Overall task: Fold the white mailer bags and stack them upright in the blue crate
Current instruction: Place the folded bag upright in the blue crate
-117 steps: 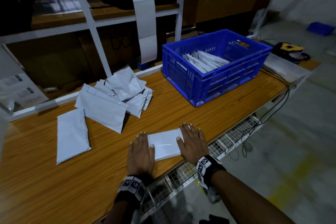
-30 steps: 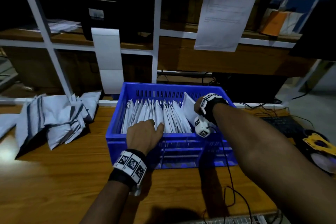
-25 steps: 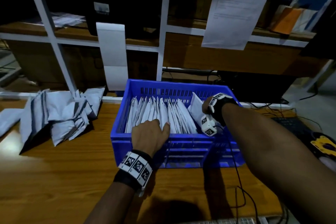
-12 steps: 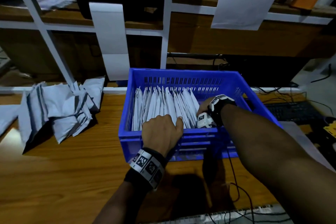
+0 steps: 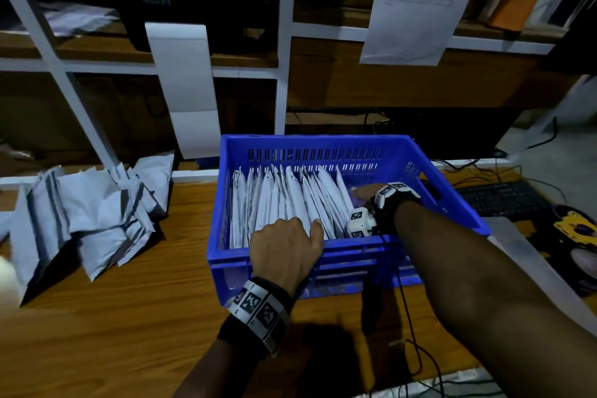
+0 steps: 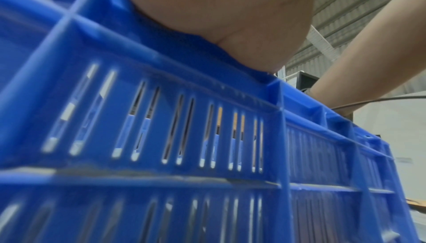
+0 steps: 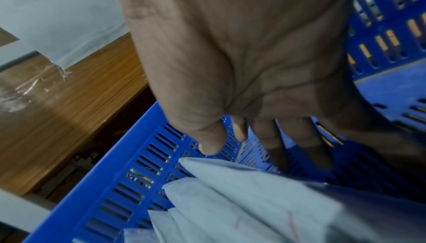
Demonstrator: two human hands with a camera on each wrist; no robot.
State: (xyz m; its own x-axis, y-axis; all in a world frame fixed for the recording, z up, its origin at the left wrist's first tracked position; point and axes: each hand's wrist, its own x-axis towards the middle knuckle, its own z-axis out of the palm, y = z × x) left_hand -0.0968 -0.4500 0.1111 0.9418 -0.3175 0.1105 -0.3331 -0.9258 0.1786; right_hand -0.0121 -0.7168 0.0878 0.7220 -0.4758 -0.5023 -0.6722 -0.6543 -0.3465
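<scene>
The blue crate (image 5: pixel 323 140) stands on the wooden table (image 5: pixel 97 333) with a row of folded white mailer bags (image 5: pixel 284 200) upright inside, leaning left. My left hand (image 5: pixel 284 245) rests its palm (image 6: pixel 230 10) on the crate's near rim (image 6: pixel 207 75); its thumb lies against the bag tops, and its fingers dip inside, hidden. My right hand (image 5: pixel 361 192) is down in the crate just right of the last bag. Its fingers (image 7: pixel 272 143) are straight and spread above the bag edges (image 7: pixel 242 201), holding nothing. A loose pile of unfolded bags (image 5: pixel 97 213) lies to the left.
White shelf posts and a hanging paper strip (image 5: pixel 187 90) stand behind the crate. A black keyboard (image 5: pixel 504 200) and a yellow-black tool (image 5: pixel 578 229) sit to the right. A cable (image 5: pixel 410 333) trails from my right wrist over the table's front edge.
My right hand has pushed the folded bag down into the row's right end and let go of it. My left hand has stayed on the near rim.
</scene>
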